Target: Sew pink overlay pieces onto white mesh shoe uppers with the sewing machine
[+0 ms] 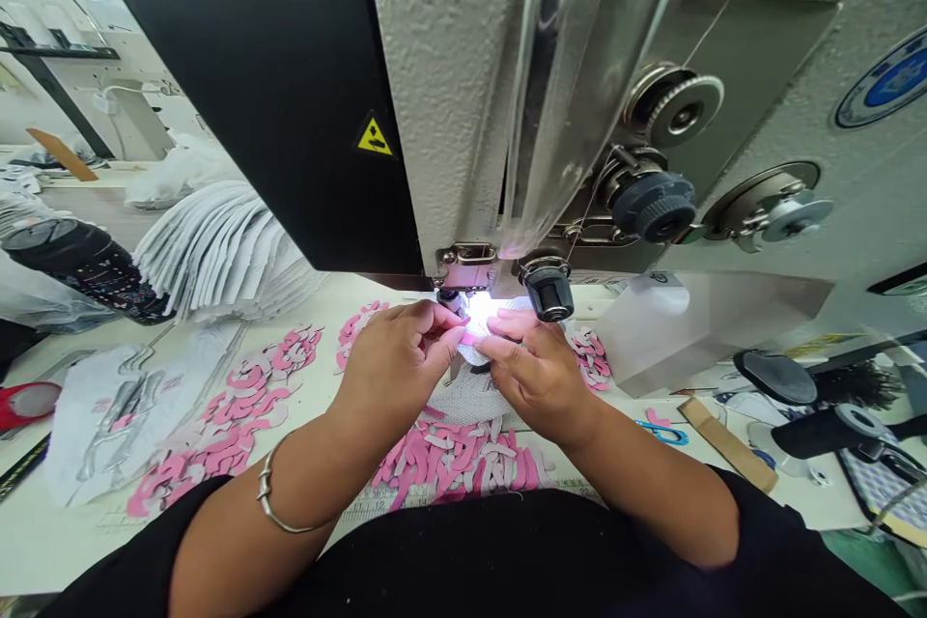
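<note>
Pink cut piece (466, 340): held at the tips of my left hand (395, 362) and right hand (532, 375), fingers pinching it.
Spot: just under the presser foot (464, 268) of the sewing machine (449, 68), near the far bench (43, 550) edge.
Nearer hand: neither; it sits between both.

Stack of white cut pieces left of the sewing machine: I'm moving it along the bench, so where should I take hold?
Probably low, under the bottom layers of the stack of white cut pieces, coming from the near side. The pieces fan out and overlap like shingles, so a grip on top would likely slide them apart. Mind the black patterned object at its left.
</note>
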